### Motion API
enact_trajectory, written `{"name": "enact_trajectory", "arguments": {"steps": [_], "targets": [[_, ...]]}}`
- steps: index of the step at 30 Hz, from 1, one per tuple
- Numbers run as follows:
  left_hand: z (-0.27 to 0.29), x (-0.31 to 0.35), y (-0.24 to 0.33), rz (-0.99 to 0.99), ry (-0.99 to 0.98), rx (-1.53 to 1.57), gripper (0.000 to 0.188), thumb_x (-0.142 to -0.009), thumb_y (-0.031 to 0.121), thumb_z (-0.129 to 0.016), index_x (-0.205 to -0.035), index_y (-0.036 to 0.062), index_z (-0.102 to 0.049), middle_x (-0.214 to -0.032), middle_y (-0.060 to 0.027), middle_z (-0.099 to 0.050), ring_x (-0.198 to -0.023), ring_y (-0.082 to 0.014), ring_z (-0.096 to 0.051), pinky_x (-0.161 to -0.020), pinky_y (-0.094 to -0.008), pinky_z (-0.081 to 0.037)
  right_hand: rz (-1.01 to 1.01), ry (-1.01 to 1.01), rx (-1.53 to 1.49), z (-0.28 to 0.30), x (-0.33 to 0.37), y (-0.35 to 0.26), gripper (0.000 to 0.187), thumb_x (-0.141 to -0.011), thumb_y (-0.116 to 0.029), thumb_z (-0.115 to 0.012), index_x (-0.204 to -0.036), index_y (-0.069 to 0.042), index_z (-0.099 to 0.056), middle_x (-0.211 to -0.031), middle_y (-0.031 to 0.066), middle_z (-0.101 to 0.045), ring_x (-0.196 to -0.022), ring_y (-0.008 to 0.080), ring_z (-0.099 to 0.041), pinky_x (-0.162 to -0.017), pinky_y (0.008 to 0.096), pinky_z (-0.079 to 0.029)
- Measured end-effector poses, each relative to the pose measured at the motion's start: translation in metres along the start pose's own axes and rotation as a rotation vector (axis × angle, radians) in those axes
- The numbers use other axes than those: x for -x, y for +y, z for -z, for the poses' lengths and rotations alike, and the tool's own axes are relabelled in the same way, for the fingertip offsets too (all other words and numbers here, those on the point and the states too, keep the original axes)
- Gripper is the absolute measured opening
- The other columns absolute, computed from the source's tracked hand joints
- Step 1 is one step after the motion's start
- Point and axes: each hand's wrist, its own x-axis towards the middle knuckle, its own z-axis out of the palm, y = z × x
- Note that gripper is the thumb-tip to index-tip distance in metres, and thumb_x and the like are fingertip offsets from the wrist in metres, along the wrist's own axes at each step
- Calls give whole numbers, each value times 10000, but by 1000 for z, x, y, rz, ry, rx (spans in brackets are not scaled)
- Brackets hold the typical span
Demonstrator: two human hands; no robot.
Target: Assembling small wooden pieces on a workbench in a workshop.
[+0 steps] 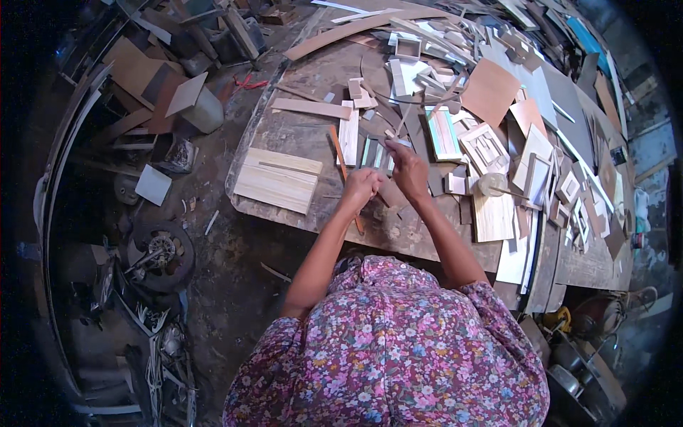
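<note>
My left hand (363,186) is closed, fingers curled in, just above the near part of the wooden workbench (284,146). Slightly higher and to its right, my right hand (410,171) is also closed, thumb and fingers pressed together at a small pale piece. What either hand holds is too small to make out. Just beyond them lie short strips with pale green faces (371,151). A thin orange-brown strip (336,146) slants beside my left hand. Left of it are pale wooden boards (277,181). A brown wood piece (389,193) rests beneath and between my hands.
Small wooden frames (486,148), a roll of pale tape (492,185) and many offcuts crowd the bench's right side. A long curved strip (341,39) lies at the far edge. On the floor at left are a wheel (161,249) and a bucket (205,112).
</note>
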Motion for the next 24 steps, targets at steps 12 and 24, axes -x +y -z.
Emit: {"name": "enact_trajectory", "arguments": {"steps": [12,24], "targets": [[26,-3,11,18,-67,-20,202,-858,125,-438,-733,16,-554,-541,10,-453,-435,-60,-390,-395,-211,-303,66,89,123,-15,0,-15,314,-731,-117,-571,-1034,-201,-565,-805,75,-605,-642,267,-594,-478,347,-438],[41,0,22,23,-47,-96,221,-850,129,-445,-729,10,-587,-537,17,-459,-452,-53,-388,-407,-210,-301,13,0,154,-25,0,-27,311,-751,-62,-526,-1035,-180,-574,-850,74,-619,-731,242,-612,-569,326,-477]]}}
